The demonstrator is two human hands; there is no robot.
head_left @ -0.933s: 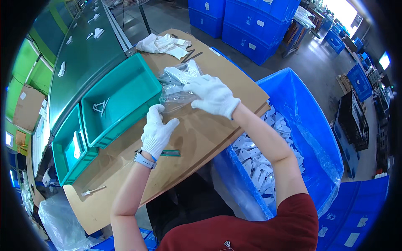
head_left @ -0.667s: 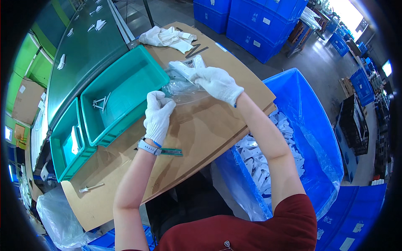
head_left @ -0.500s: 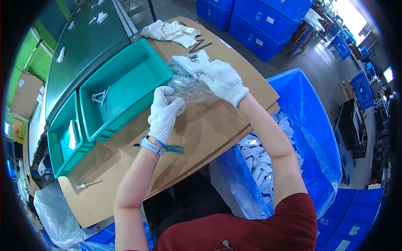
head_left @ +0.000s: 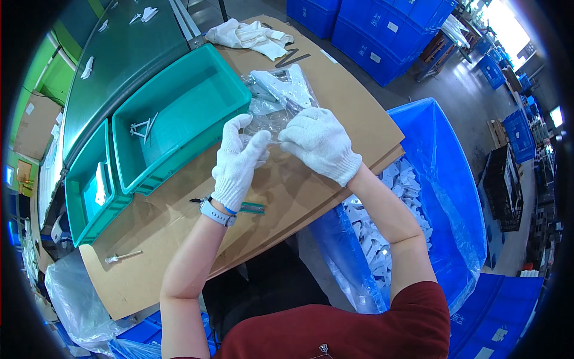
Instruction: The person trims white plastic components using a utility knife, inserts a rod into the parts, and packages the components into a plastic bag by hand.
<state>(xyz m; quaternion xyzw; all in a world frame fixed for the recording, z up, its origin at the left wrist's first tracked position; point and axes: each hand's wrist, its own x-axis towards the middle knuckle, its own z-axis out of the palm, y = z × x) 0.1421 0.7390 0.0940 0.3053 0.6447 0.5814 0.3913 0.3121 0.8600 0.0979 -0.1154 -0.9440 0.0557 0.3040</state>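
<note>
A clear plastic bag [head_left: 266, 121] with white plastic parts [head_left: 293, 90] inside lies on the cardboard-topped table in front of me. My right hand [head_left: 320, 143], in a white knitted glove, pinches the bag's near edge with curled fingers. My left hand [head_left: 236, 160], gloved the same way, is at the bag's near left corner. Its thumb and forefinger curve around the film there, partly hiding the contact. Under my left wrist is a green strip-shaped tool [head_left: 251, 208], and a black-tipped object beside it is partly covered.
Two green bins [head_left: 179, 113] [head_left: 89, 209] on the left hold a few white pieces. Behind them runs a dark green conveyor [head_left: 119, 72]. A blue-lined container [head_left: 448, 179] with many white parts stands at the right. A white cloth [head_left: 248, 39] and a small brush-like stick [head_left: 124, 256] lie on the cardboard [head_left: 179, 239].
My right hand has moved from the bag's upper part down to its near edge, uncovering the white parts. My left hand stays near the corner, slightly shifted.
</note>
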